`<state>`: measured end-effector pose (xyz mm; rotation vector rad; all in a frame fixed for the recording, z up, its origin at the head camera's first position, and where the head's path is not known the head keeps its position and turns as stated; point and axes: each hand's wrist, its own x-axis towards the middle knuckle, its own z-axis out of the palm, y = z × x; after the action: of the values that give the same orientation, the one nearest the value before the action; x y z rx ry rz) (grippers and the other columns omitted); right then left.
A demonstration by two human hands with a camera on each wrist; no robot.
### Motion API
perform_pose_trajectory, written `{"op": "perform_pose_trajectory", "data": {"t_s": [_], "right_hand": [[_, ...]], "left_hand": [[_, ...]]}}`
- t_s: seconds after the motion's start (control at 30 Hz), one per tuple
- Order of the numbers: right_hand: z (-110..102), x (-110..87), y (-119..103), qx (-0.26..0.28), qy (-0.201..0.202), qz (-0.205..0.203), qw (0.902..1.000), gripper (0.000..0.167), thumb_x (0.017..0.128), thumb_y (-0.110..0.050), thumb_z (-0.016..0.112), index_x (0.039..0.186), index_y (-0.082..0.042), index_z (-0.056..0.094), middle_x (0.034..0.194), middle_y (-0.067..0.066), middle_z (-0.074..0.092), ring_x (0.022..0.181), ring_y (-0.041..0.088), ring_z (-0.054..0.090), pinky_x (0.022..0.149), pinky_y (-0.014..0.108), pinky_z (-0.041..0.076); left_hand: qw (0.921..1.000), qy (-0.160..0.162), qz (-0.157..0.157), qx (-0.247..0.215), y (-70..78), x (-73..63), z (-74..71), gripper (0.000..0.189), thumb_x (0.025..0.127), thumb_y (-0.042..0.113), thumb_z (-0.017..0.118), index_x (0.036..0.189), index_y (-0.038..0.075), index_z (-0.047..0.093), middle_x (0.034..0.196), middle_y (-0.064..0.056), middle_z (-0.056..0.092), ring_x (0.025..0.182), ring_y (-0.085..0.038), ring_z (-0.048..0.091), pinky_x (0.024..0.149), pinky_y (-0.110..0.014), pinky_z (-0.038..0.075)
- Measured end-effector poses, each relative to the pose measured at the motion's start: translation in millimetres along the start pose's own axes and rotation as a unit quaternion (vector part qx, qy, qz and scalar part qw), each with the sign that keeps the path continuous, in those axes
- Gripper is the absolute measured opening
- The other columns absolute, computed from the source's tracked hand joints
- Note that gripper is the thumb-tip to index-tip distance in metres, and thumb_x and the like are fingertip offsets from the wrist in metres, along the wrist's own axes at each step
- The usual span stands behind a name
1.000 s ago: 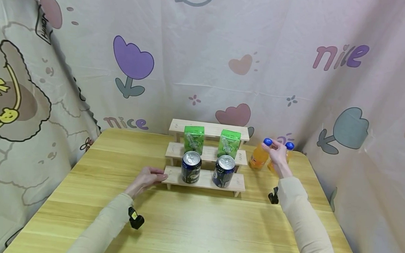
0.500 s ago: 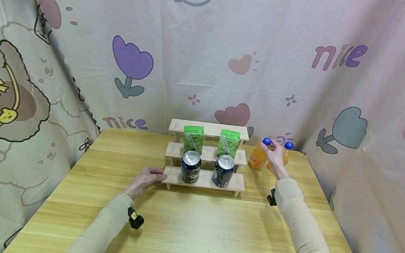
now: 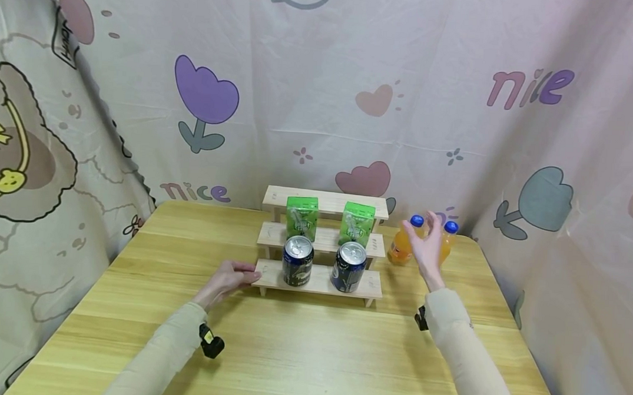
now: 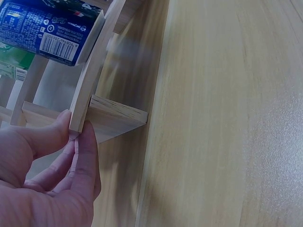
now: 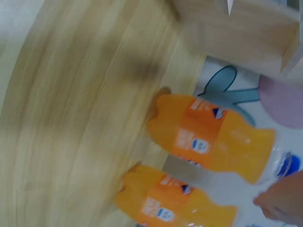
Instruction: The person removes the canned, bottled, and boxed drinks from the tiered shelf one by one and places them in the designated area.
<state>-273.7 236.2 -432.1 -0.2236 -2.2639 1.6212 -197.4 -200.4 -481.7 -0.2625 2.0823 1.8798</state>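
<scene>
Has spread the right hand (image 3: pixel 425 249) wider since half a second ago, gripping nothing beside the orange bottles (image 3: pixel 400 248), at the rack's (image 3: pixel 327 201) 3 o'clock. Pinches the end of the lowest board (image 3: pixel 322 278) at 8 o'clock with the left hand (image 3: pixel 227 281). Looks like reaching for or releasing a bottle; probably calls next for closing on a blue cap (image 3: pixel 417 220) or drawing clear. Runs, by size, from smooth, wood-grained table (image 3: pixel 310 350) to pale, flat-planked rack, waisted plastic bottles, glossy cylindrical cans (image 3: pixel 298 262) on the lowest board, boxy green cartons (image 3: pixel 302 217) at their 12 o'clock, and round caps
</scene>
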Motion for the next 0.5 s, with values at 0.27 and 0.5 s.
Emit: {"op": "perform_pose_trajectory", "data": {"t_s": [0.27,0.5], "right_hand": [[9.5,-19.9,-21.2,0.017,0.033,-0.109,0.9934,0.071,0.091,-0.032,0.075,0.150,-0.012,0.041,0.156,0.012,0.042,0.146,0.032,0.036,0.126,0.055,0.026],[19.1,-25.4,-40.3,0.079,-0.090,-0.167,0.9787,0.068,0.091,-0.007,0.073,0.150,-0.002,0.039,0.150,0.020,0.044,0.142,0.034,0.039,0.128,0.049,0.027]], "left_hand": [[1.0000,0.004,0.001,0.004,-1.4,0.8,1.3,0.047,0.092,0.000,0.069,0.130,-0.020,0.051,0.100,-0.010,0.069,0.080,-0.009,0.067,0.078,-0.020,0.062],[1.0000,0.002,0.001,-0.003,-1.6,1.2,1.0,0.047,0.092,-0.001,0.068,0.131,-0.020,0.050,0.098,-0.010,0.070,0.080,-0.009,0.068,0.079,-0.021,0.063]]}}
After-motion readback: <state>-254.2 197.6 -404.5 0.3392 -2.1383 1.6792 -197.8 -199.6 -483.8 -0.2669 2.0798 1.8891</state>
